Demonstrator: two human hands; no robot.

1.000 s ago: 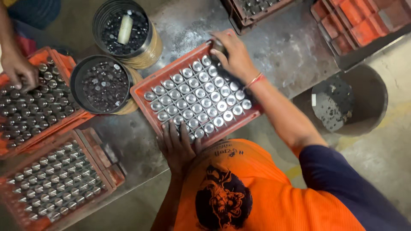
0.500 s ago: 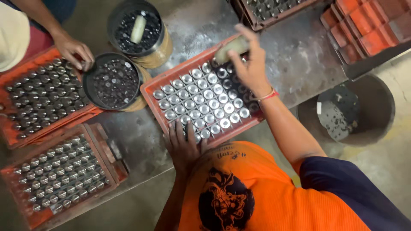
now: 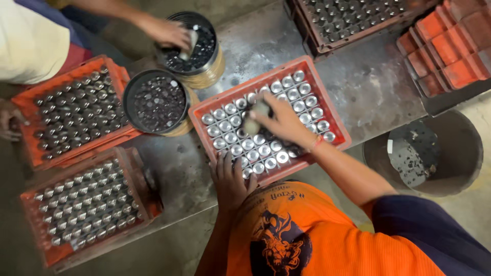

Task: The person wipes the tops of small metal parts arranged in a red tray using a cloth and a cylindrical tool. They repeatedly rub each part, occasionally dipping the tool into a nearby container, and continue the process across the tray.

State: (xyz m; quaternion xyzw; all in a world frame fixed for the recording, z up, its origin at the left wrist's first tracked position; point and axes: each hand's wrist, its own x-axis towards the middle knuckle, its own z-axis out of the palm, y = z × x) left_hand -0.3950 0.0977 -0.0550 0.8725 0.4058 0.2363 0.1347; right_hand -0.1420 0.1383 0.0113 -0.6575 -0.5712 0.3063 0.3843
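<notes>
A steel worktop [image 3: 358,87] carries an orange crate [image 3: 335,115] packed with silvery capped tubes [image 3: 302,89] (rows of them). The left hand [image 3: 231,180] rests flat on the crate's near edge, fingers apart. The right hand [image 3: 284,122] hovers over the crate's middle, fingers clamped on a pale cylinder [image 3: 254,121], blurred, just above the tubes

A grey metal counter [image 3: 368,87], scuffed and stained, runs across the room with a dull sheen under dim, warm light. Off its right end stands a round grey bucket [image 3: 460,153] on a pale concrete floor [image 3: 475,214]. The floor below the counter's near edge lies in shadow.
</notes>
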